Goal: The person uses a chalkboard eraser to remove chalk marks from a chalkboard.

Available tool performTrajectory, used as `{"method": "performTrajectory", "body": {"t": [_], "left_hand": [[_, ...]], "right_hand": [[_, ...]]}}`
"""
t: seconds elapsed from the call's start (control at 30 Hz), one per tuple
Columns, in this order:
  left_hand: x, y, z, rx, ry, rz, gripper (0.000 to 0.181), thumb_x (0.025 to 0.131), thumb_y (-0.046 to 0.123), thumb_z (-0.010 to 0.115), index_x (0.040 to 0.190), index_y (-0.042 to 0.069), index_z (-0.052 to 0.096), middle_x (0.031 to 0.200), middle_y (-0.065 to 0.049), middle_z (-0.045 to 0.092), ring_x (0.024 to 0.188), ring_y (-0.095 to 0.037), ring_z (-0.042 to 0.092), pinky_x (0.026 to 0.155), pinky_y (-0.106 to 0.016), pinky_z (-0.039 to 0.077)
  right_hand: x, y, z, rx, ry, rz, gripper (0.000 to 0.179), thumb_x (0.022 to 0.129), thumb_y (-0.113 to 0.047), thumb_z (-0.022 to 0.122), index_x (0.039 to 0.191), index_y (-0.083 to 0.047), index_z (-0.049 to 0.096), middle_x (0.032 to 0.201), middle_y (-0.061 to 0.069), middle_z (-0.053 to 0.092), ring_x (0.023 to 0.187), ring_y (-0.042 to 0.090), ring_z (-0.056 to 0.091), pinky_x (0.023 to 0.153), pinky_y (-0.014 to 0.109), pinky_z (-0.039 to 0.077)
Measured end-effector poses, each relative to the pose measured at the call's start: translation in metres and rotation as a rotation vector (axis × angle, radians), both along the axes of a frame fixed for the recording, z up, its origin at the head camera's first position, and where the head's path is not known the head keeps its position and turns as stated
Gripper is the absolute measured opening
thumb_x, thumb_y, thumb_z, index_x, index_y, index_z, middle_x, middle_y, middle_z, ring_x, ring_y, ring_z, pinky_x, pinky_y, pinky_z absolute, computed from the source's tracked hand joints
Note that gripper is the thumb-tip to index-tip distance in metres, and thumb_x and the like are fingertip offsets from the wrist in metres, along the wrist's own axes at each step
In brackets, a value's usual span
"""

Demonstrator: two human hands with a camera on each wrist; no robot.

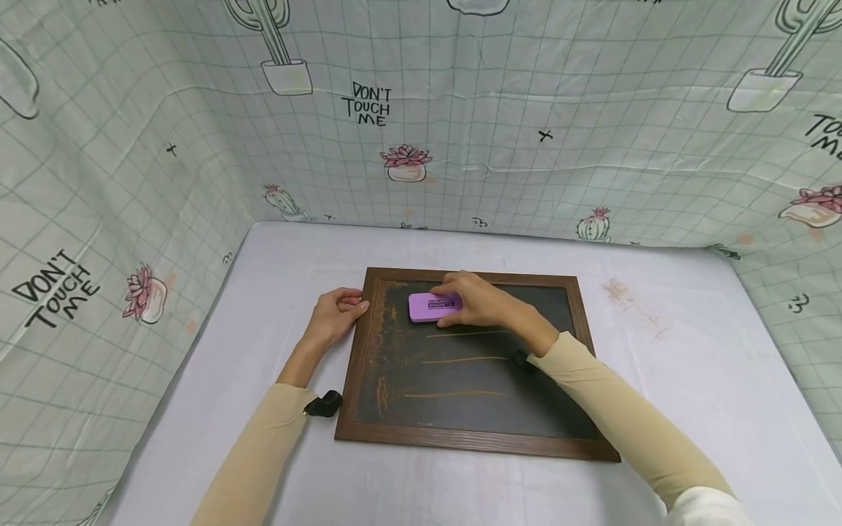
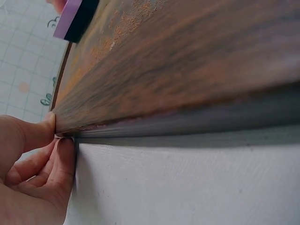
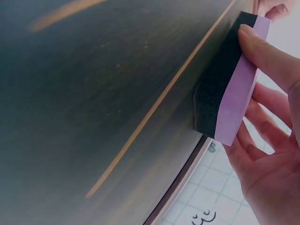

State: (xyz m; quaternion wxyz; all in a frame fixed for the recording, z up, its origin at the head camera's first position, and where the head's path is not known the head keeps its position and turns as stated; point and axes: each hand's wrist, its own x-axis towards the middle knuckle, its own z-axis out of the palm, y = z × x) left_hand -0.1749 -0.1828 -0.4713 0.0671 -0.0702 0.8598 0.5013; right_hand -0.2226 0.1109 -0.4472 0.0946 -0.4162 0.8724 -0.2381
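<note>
A small chalkboard (image 1: 539,409) with a dark brown wooden frame lies flat on the white cloth. Several orange chalk lines (image 1: 463,359) cross its middle, and orange dust smears its left side. My left hand (image 1: 329,320) pinches the frame's left edge near the upper corner; in the left wrist view the thumb (image 2: 40,133) lies at the top edge with fingers against the side. My right hand (image 1: 485,301) grips a purple board eraser (image 1: 424,307) at the board's upper left. The right wrist view shows the eraser's dark felt (image 3: 220,79) facing the board.
White cloth (image 1: 276,248) covers the table around the board. An orange dust smudge (image 1: 618,292) marks it on the right. A patterned grid curtain (image 1: 473,117) stands behind and at both sides. Black wrist cameras (image 1: 324,404) sit on both wrists.
</note>
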Motion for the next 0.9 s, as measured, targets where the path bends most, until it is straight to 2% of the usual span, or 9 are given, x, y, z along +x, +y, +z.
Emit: {"method": "performTrajectory", "body": {"t": [0.3,0.63,0.9], "left_hand": [[-0.001,-0.001,-0.001,0.013,-0.014,0.012,0.036,0.1,0.009,0.069,0.13,-0.009,0.063,0.11,-0.019,0.065,0.086,-0.017,0.059,0.071,-0.02,0.044],[0.0,0.0,-0.001,0.008,-0.008,0.002,0.037,0.101,0.01,0.068,0.132,-0.009,0.062,0.114,-0.022,0.065,0.095,-0.027,0.063,0.075,-0.021,0.045],[0.0,0.0,-0.002,0.014,-0.012,0.011,0.037,0.101,0.01,0.067,0.132,-0.008,0.062,0.115,-0.022,0.065,0.095,-0.026,0.062,0.075,-0.022,0.045]], "right_hand": [[0.002,0.01,0.001,-0.003,-0.008,-0.002,0.057,0.085,-0.026,0.088,0.129,0.004,0.069,0.096,0.007,0.059,0.083,0.018,0.05,0.072,0.032,0.042],[0.004,0.035,0.003,-0.008,-0.012,-0.028,0.057,0.084,-0.025,0.088,0.129,0.005,0.068,0.1,0.008,0.062,0.085,0.02,0.051,0.075,0.035,0.043],[0.004,0.054,-0.001,-0.006,-0.017,-0.05,0.058,0.085,-0.026,0.087,0.13,0.004,0.068,0.105,0.009,0.064,0.088,0.02,0.053,0.078,0.038,0.045]]}}
